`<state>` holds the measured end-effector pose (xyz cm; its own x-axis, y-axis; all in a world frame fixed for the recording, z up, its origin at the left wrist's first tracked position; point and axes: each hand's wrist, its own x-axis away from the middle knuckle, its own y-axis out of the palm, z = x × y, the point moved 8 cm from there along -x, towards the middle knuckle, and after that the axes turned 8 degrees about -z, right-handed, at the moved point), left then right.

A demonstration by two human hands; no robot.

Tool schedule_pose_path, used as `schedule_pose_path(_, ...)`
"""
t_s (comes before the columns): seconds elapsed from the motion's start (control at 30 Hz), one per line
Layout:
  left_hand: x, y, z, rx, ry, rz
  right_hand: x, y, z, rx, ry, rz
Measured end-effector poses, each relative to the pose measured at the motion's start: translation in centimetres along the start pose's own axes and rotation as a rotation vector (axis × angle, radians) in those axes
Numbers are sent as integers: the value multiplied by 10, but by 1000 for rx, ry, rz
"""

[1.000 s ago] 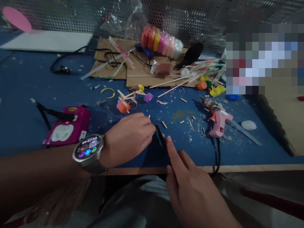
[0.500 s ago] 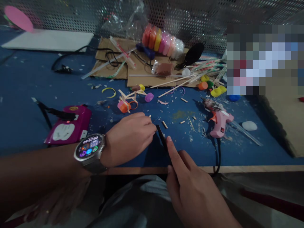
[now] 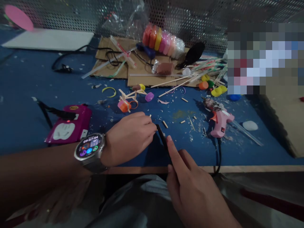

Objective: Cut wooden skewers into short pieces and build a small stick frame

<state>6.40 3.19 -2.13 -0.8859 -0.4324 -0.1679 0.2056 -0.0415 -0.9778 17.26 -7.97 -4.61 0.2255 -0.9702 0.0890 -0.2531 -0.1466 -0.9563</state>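
Note:
My left hand [image 3: 131,139], a watch on its wrist, is closed with its fingertips pressed together low over the blue table. What it pinches is hidden; a pale stick end [image 3: 150,116] shows beside its knuckles, and I cannot tell whether it is held. My right hand [image 3: 190,180] grips a slim black knife-like tool [image 3: 161,135], index finger laid along it. The tool's far tip meets my left fingertips. Short cut stick pieces [image 3: 165,124] lie just beyond. Farther back stands a small stick frame [image 3: 131,95] with coloured clay lumps on it.
A pink glue gun [image 3: 221,123] lies to the right, its cord over the table edge. At left is a magenta box [image 3: 71,126]. Cardboard [image 3: 114,63] at the back bears clay packs [image 3: 161,41], straws and sticks. Another person's hand [image 3: 64,199] appears blurred at lower left.
Almost nothing differs. Both hands and the black tool keep their places; the view has shifted very slightly.

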Motion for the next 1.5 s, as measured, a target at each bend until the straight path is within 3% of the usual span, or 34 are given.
schedule_pose_path(0.37,1,5,-5,41,-44,-35,-4,-5,-7,117,-8,31)
schedule_pose_path(0.67,0,9,-15,167,-149,-85,3,4,-3,162,-5,-35)
schedule_pose_path(0.93,0,9,-13,189,-134,-97,-10,-9,-13,210,0,21)
schedule_pose_path(1.5,0,7,-13,198,-143,-95,8,6,-10,155,58,-53)
